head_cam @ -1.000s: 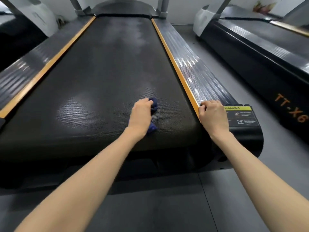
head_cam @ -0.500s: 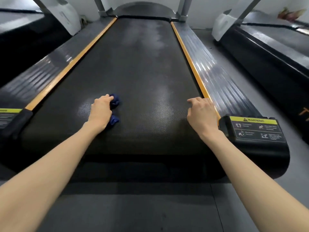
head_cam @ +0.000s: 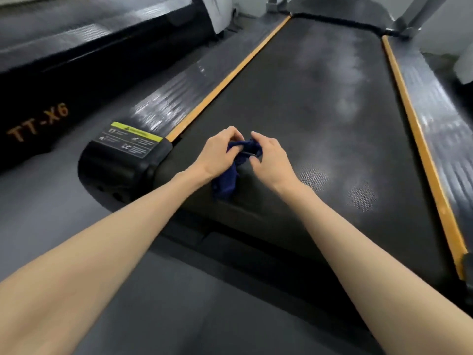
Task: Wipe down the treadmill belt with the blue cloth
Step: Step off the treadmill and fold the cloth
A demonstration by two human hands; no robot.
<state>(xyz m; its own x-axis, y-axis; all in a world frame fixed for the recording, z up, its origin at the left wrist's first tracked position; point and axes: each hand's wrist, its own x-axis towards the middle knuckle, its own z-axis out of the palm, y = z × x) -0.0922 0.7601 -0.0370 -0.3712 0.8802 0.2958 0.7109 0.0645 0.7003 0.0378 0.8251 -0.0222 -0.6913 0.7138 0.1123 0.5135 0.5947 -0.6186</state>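
The dark blue cloth (head_cam: pixel 231 172) is bunched up over the near left corner of the black treadmill belt (head_cam: pixel 320 119). My left hand (head_cam: pixel 220 155) grips its upper part, and a fold hangs down below my wrist. My right hand (head_cam: pixel 271 157) pinches the cloth's top edge from the right, so both hands hold it just above the belt. Pale damp streaks run along the belt's far half.
Orange strips (head_cam: pixel 225 83) and ribbed grey side rails (head_cam: pixel 440 119) border the belt. A black end cap with a yellow warning label (head_cam: pixel 130 139) sits at the near left corner. Another black treadmill (head_cam: pixel 38 124) marked TT-X6 stands to the left across grey floor (head_cam: pixel 46 196).
My left hand slid the cloth leftward across the belt, then lifted it at the near left corner. My right hand left the right rail and came over to grasp the cloth. The view swung left.
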